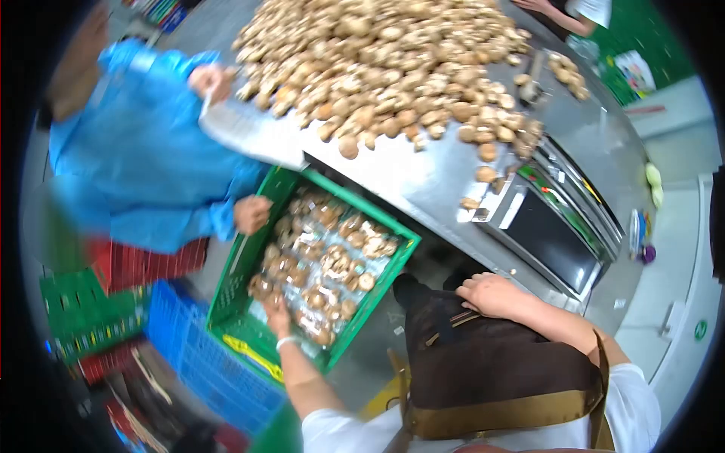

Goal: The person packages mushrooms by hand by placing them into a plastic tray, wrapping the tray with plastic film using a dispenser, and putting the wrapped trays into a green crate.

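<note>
My left hand (pixel 277 313) reaches down into a green plastic crate (pixel 219 309), its fingers closed around the near edge of a clear-wrapped pack of brown mushrooms (pixel 261 287). Several similar packs (pixel 336 260) lie side by side in the crate. Part of the left fingers is hidden by the pack. At my waist, my right hand (pixel 491 294) rests on the dark brown apron (pixel 498 370), fingers stretched out and slightly bent, with nothing visible in them.
Loose mushrooms (pixel 377 60) are heaped on the metal table (pixel 393 177). A machine with a dark panel (pixel 551 238) stands at its right. On the left, a co-worker in blue (pixel 158 158) has one hand (pixel 252 214) at the crate's rim. Blue crates (pixel 196 355) and red crates (pixel 151 264) sit lower left.
</note>
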Available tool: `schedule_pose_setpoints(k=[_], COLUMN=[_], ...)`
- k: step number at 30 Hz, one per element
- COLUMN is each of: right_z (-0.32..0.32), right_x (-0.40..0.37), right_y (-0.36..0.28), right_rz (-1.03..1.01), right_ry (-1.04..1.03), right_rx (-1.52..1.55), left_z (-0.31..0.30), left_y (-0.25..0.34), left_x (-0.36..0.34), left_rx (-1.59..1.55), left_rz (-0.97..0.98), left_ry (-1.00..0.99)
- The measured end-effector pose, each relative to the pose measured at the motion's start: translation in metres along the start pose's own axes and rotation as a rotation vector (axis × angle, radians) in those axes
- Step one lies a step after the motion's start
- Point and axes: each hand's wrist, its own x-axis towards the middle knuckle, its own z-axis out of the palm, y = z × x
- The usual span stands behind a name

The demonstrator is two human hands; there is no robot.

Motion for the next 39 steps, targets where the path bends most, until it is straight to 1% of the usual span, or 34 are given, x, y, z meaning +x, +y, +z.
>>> schedule_pose_setpoints(k=[1, 2, 3, 4, 5, 6, 7, 9, 10, 11, 12, 13, 15, 16, 17, 18, 19, 20, 21, 22, 23, 25, 26, 27, 29, 30, 31, 33, 35, 36, 37, 39], right_z=[0.001, 0.006, 0.003, 0.001, -0.002, -0.008, -0.011, -0.014, -0.020, -0.025, -0.030, -0.035, -0.051, -0.051, -0.051, -0.062, -0.065, -0.068, -0.073, -0.080, -0.085, -0.094, -0.094, -0.097, -0.117, -0.124, -0.131, -0.153, -0.171, -0.178, -0.185, -0.198], right_x=[-0.007, -0.014, -0.026, -0.039, -0.053, -0.071, -0.090, -0.131, -0.155, -0.178, -0.200, -0.221, -0.261, -0.276, -0.289, -0.304, -0.313, -0.323, -0.329, -0.333, -0.333, -0.329, -0.323, -0.314, -0.291, -0.275, -0.257, -0.219, -0.178, -0.159, -0.143, -0.120], right_y=[0.008, 0.019, 0.027, 0.036, 0.047, 0.056, 0.068, 0.093, 0.108, 0.122, 0.136, 0.150, 0.178, 0.196, 0.215, 0.226, 0.241, 0.258, 0.275, 0.288, 0.302, 0.332, 0.354, 0.377, 0.421, 0.450, 0.483, 0.540, 0.591, 0.610, 0.624, 0.642], right_rz=[0.000, 0.016, 0.029, 0.038, 0.045, 0.065, 0.079, 0.106, 0.114, 0.149, 0.179, 0.205, 0.296, 0.332, 0.367, 0.480, 0.509, 0.538, 0.566, 0.641, 0.651, 0.666, 0.624, 0.606, 0.576, 0.533, 0.490, 0.518, 0.661, 0.677, 0.690, 0.689], right_ry=[-0.016, -0.032, 0.002, 0.039, 0.076, 0.124, 0.175, 0.277, 0.313, 0.377, 0.439, 0.495, 0.616, 0.696, 0.776, 0.774, 0.824, 0.877, 0.932, 0.949, 1.027, 1.185, 1.243, 1.274, 1.309, 1.306, 1.304, 1.249, 1.230, 1.239, 1.249, 1.278], right_rx=[-0.029, -0.049, -0.036, -0.023, -0.013, -0.004, 0.006, 0.028, 0.104, 0.155, 0.208, 0.260, 0.342, 0.366, 0.390, 0.442, 0.472, 0.499, 0.527, 0.626, 0.658, 0.721, 0.784, 0.873, 1.074, 1.097, 1.117, 1.190, 1.033, 1.024, 1.014, 0.877], left_z=[-0.015, -0.033, -0.049, -0.060, -0.067, -0.067, -0.079, -0.074, -0.061, -0.047, -0.023, -0.007, 0.017, 0.040, 0.048, 0.045, 0.051, 0.061, 0.064, 0.080, 0.102, 0.139, 0.148, 0.160, 0.194, 0.219, 0.228, 0.254, 0.264, 0.268, 0.277, 0.255], left_y=[0.012, 0.038, 0.068, 0.093, 0.120, 0.149, 0.209, 0.300, 0.343, 0.385, 0.416, 0.458, 0.550, 0.588, 0.630, 0.673, 0.713, 0.750, 0.790, 0.825, 0.859, 0.924, 0.954, 0.981, 1.023, 1.045, 1.060, 1.087, 1.098, 1.098, 1.096, 1.088], left_x=[0.004, -0.005, -0.019, -0.024, -0.034, -0.045, -0.091, -0.152, -0.177, -0.199, -0.198, -0.216, -0.268, -0.267, -0.289, -0.319, -0.334, -0.350, -0.367, -0.370, -0.368, -0.370, -0.377, -0.381, -0.377, -0.366, -0.367, -0.360, -0.364, -0.365, -0.363, -0.386], left_rx=[0.192, 0.167, 0.084, 0.060, 0.068, -0.144, -0.354, -0.438, -0.532, -0.720, -0.856, -0.787, -0.961, -0.918, -0.864, -0.833, -0.751, -0.753, -0.616, -0.571, -0.527, -0.390, -0.308, -0.215, -0.121, -0.087, -0.020, 0.134, 0.203, 0.242, 0.253, 0.320], left_rz=[0.020, -0.017, 0.053, 0.074, 0.368, 0.412, 0.450, 0.591, 0.669, 0.712, 0.831, 0.853, 0.883, 0.989, 1.029, 1.009, 1.084, 1.046, 1.073, 1.131, 1.190, 1.241, 1.266, 1.249, 1.364, 1.513, 1.486, 1.591, 1.665, 1.697, 1.722, 1.673], left_ry=[-0.004, 0.145, 0.353, 0.543, 0.827, 0.782, 0.724, 0.678, 0.620, 0.446, 0.264, 0.172, -0.184, -0.298, -0.402, -0.607, -0.717, -0.830, -0.878, -0.889, -0.896, -0.818, -0.837, -0.829, -0.795, -0.710, -0.725, -0.656, -0.657, -0.660, -0.522, -0.498])
